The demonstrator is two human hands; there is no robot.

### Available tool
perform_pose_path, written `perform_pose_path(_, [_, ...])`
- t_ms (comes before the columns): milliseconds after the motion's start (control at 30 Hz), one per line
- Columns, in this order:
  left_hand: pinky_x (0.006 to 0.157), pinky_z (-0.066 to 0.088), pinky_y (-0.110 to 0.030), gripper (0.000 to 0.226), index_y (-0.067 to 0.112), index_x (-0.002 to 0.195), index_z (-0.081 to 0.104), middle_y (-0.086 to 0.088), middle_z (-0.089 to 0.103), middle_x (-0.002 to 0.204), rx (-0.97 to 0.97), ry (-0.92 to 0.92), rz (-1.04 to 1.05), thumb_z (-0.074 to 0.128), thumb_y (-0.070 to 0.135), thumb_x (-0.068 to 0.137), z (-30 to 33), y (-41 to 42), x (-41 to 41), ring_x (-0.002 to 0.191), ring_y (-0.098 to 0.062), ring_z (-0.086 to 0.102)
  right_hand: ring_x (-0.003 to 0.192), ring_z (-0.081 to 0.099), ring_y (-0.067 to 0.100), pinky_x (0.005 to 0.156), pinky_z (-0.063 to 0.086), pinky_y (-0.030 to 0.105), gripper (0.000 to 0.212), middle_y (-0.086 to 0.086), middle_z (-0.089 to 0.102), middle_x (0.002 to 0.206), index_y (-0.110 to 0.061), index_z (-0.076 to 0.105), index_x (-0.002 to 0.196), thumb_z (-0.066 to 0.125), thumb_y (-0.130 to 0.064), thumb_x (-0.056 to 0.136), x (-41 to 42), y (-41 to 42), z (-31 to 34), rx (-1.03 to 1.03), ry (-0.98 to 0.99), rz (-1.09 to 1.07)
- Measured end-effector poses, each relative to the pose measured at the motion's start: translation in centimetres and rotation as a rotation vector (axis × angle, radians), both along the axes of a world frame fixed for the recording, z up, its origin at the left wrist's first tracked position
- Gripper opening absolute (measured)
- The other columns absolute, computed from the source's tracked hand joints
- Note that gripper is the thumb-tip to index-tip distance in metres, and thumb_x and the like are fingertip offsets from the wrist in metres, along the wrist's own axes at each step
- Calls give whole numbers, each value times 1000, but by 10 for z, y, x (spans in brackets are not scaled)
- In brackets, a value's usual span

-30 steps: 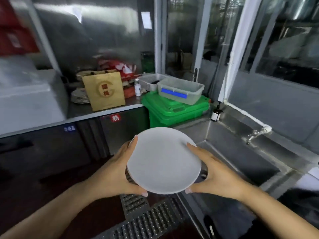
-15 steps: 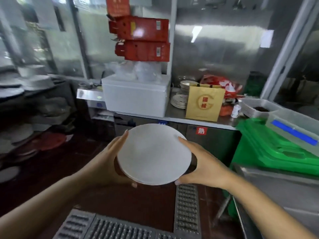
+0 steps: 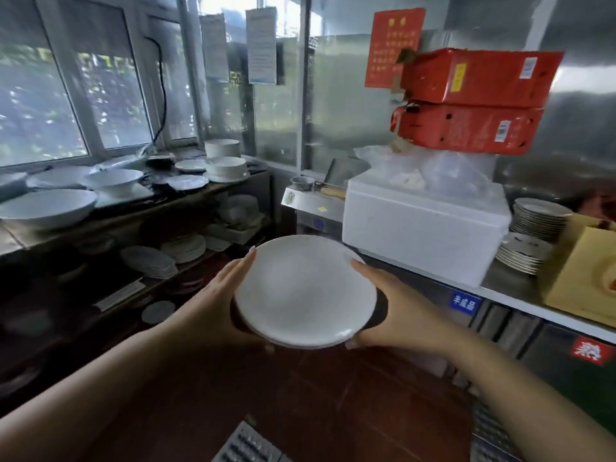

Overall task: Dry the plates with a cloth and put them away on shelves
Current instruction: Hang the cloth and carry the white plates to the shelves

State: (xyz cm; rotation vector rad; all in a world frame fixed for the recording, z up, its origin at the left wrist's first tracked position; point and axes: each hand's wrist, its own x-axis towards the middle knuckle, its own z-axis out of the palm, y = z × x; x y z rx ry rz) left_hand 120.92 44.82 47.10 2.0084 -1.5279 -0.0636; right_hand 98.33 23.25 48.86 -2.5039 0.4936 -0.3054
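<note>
White plate point(image 3: 305, 291) sits between left hand point(image 3: 218, 301) and right hand point(image 3: 398, 310), both gripping its rim.

Plate point(image 3: 305, 291): plain white, no pattern. Bowls point(image 3: 46, 206) on top shelf point(image 3: 133, 211): white; shelf dark brown wood. Stacked plates point(image 3: 183, 248), lower shelf: white/off-white. Foam box point(image 3: 423, 228): white. Two cartons point(image 3: 473, 101): red w/ small white labels. Wall notice point(image 3: 393, 45): red, gold characters. Paper bag point(image 3: 586, 278): mustard yellow. Surface point(image 3: 500, 285) edge: steel grey; stickers blue point(image 3: 466, 303) & red point(image 3: 589, 350) w/ white characters. Floor point(image 3: 333, 395): dark red-brown.
</note>
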Motion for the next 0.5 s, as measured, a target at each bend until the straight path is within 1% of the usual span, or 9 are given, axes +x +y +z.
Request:
perform_pose_path(100, [116,25,-34,136,35,151,0,8,19,156,-50,30,65,71,85,46,-4,11,54,143,-3,19,138,25,-5,115,28,29,130,-27,21,153,-48,13,151,77,-71,41,74,-9,2,-14,25,83])
perform_pose_path(167, [117,26,-37,139,32,153,0,6,21,157,-65,43,121,74,84,46,-9,16,88,145,-8,21,137,27,-4,114,29,29,124,-24,23,154,-46,13,152,76,-67,47,123,-16,2,-13,27,141])
perform_pose_path(200, [117,26,-35,140,32,153,0,6,21,157,-65,48,154,74,83,46,-12,18,106,145,-9,22,135,29,-4,112,30,26,122,-22,25,153,-44,13,153,77,-62,51,149,-20,1,-10,32,175])
perform_pose_path(233, [117,25,-31,141,31,153,0,7,21,156,-66,53,185,74,83,45,-15,20,123,145,-8,22,133,31,-4,110,29,23,120,-20,27,153,-41,12,154,80,-56,56,175,-25,0,-3,44,208])
perform_pose_path(267, [116,22,-23,142,29,153,0,10,21,155,-66,62,217,74,84,45,-18,22,140,144,-5,22,133,31,-4,109,29,21,119,-18,28,152,-38,12,155,82,-50,60,201,-30,-2,6,54,248])
perform_pose_path(333, [110,15,-5,144,29,153,-2,24,14,151,-61,83,279,73,85,42,-22,23,173,140,3,18,135,31,-3,111,28,20,120,-15,27,155,-33,10,156,85,-46,63,256,-40,-6,23,65,328])
perform_pose_path(400, [107,12,-1,143,34,150,-6,37,4,145,-60,103,335,72,85,41,-24,24,208,137,9,15,137,28,-3,112,24,18,125,-14,25,155,-29,9,156,86,-51,60,312,-48,-10,18,60,403])
perform_pose_path(433, [107,12,-1,142,36,148,-7,40,1,143,-57,112,367,73,84,41,-24,25,226,136,12,13,137,27,-3,111,23,17,128,-15,24,155,-29,9,156,86,-55,57,340,-50,-10,17,62,435])
perform_pose_path(500, [106,11,0,141,38,146,-8,39,2,143,-49,119,428,76,80,42,-22,28,262,133,20,11,139,26,-2,112,21,16,134,-14,23,155,-27,10,156,81,-62,48,395,-53,-10,18,56,499])
